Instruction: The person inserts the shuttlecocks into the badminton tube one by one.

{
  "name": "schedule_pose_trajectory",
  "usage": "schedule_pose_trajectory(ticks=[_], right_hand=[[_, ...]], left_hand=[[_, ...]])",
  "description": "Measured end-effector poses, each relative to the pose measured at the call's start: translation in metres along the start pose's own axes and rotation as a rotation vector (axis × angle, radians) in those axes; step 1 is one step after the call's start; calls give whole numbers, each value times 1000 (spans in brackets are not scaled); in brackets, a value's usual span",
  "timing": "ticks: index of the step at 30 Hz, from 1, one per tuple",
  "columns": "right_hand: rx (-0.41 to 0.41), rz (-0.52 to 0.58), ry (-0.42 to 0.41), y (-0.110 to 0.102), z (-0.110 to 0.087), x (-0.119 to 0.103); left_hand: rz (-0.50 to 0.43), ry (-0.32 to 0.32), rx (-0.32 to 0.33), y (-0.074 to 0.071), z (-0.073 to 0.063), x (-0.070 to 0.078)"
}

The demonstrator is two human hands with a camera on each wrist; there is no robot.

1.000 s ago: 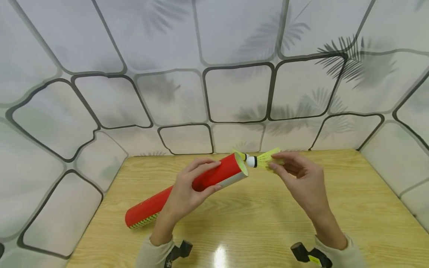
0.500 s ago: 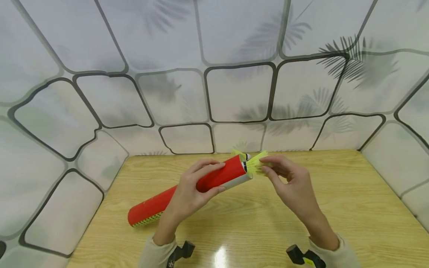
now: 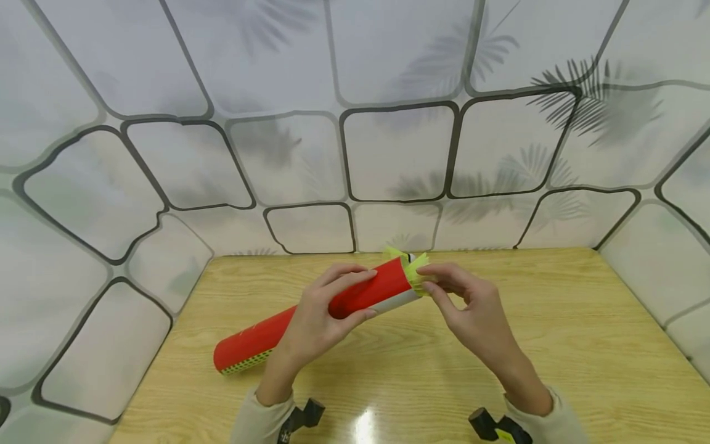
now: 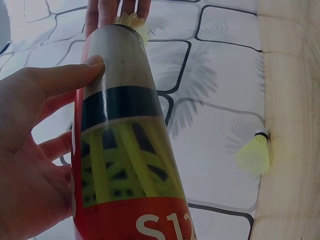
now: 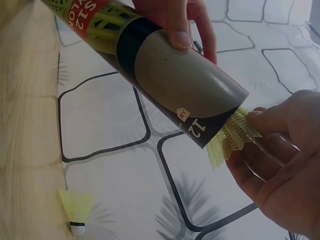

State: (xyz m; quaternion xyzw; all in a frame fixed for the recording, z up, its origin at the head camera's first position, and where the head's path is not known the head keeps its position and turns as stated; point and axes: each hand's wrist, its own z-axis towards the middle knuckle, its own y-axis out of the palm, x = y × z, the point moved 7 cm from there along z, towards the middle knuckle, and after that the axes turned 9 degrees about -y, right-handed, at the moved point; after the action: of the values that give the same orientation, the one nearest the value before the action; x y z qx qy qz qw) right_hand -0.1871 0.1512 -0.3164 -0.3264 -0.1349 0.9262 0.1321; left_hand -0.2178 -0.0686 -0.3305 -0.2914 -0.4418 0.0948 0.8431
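My left hand (image 3: 318, 311) grips a red shuttlecock tube (image 3: 261, 336) near its mouth, the tube slanting up to the right. With thumb and fingers my right hand (image 3: 474, 314) pinches the skirt of a yellow shuttlecock (image 3: 417, 274), whose cork end is hidden inside the tube's mouth. In the right wrist view only the flared skirt (image 5: 232, 137) sticks out of the tube (image 5: 185, 80). The left wrist view shows my left thumb across the tube's grey band (image 4: 117, 60).
Another yellow shuttlecock (image 3: 392, 253) lies behind the tube's mouth, by the back edge of the wooden table (image 3: 582, 320); the left wrist view shows this shuttlecock (image 4: 254, 155) whole. A patterned cloth wall (image 3: 396, 154) rises behind and at both sides.
My right hand has moved left, pushing the shuttlecock cork-first into the tube until only part of its skirt shows. The tube has shifted slightly to the right.
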Motion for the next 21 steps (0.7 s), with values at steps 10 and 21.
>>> schedule_pose_trajectory(ticks=[10, 21], right_hand=[[-25, -24, -1, 4, 0, 3], [-75, 42, 10, 8, 0, 4]], left_hand=[[-16, 31, 15, 2, 1, 2], [-46, 69, 32, 4, 0, 5]])
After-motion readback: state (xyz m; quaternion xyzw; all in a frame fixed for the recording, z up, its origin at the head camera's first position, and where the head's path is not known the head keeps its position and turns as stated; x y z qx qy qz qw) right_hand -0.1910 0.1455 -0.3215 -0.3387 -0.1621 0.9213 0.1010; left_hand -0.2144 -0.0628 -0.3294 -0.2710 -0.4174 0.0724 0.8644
